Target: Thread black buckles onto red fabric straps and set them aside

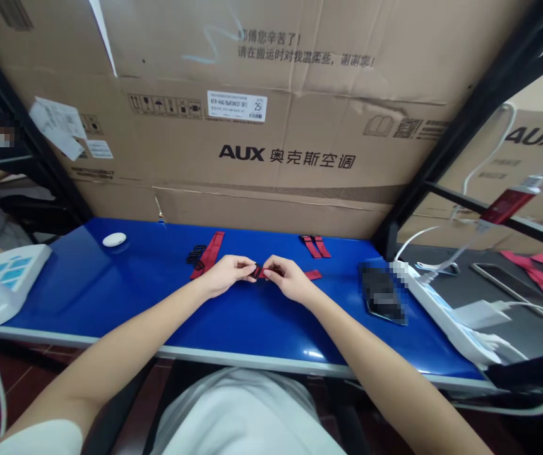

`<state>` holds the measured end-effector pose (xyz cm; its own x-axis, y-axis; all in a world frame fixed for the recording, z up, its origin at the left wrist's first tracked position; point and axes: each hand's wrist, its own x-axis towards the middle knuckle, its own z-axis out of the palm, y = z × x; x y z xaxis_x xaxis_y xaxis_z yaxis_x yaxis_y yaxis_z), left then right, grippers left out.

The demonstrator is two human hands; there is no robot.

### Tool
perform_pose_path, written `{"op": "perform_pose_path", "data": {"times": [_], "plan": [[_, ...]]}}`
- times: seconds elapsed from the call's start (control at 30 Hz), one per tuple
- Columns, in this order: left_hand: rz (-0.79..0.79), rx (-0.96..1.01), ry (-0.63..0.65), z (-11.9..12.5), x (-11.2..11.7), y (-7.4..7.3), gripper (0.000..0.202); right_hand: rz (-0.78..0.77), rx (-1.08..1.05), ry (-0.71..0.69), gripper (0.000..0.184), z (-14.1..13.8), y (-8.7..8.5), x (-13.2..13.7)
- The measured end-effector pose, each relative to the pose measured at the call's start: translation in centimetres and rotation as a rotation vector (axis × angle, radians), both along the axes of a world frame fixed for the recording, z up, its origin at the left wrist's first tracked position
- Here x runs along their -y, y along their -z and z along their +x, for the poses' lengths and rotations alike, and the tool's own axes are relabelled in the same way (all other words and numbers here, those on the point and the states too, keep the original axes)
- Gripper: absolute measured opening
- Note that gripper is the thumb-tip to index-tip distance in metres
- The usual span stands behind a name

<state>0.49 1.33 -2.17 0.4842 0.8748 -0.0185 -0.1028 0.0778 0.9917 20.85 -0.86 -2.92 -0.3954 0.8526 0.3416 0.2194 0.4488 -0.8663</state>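
Over the middle of the blue table, my left hand (226, 275) pinches a small black buckle (256, 272) between thumb and fingers. Close beside it, my right hand (289, 278) is closed on a red strap (314, 275) that meets the buckle; its tail sticks out to the right of my hand. How far the strap runs through the buckle cannot be made out. Left of my hands lie several loose black buckles (196, 254) and a pile of red straps (213, 248). Behind my right hand are two red straps with black buckles (316, 246).
A large cardboard box (290, 126) walls off the back of the blue table (271, 322). A white oval object (114, 240) lies at left, near a white device (11, 278). At right are a dark phone (381, 292), a white power strip (451, 316) and cables. Another person sits far left.
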Motion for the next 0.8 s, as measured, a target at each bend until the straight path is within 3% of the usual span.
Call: {"op": "perform_pose_path", "data": {"times": [0.3, 0.5, 0.63, 0.8], "plan": [[-0.045, 0.020, 0.011, 0.7, 0.5, -0.1, 0.037, -0.167, -0.332, -0.061, 0.024, -0.7, 0.0, 0.2], [0.000, -0.053, -0.006, 1.4, 0.7, 0.1, 0.032, 0.001, -0.154, 0.025, 0.016, -0.4, -0.1, -0.1], [0.132, -0.217, -0.114, 1.4, 0.1, 0.7, 0.021, 0.076, -0.028, 0.080, 0.011, 0.4, -0.2, -0.4], [0.343, -0.373, -0.120, 1.1, 0.1, 1.2, 0.017, 0.179, 0.146, 0.162, 0.014, 0.0, -0.1, -0.1]]}}
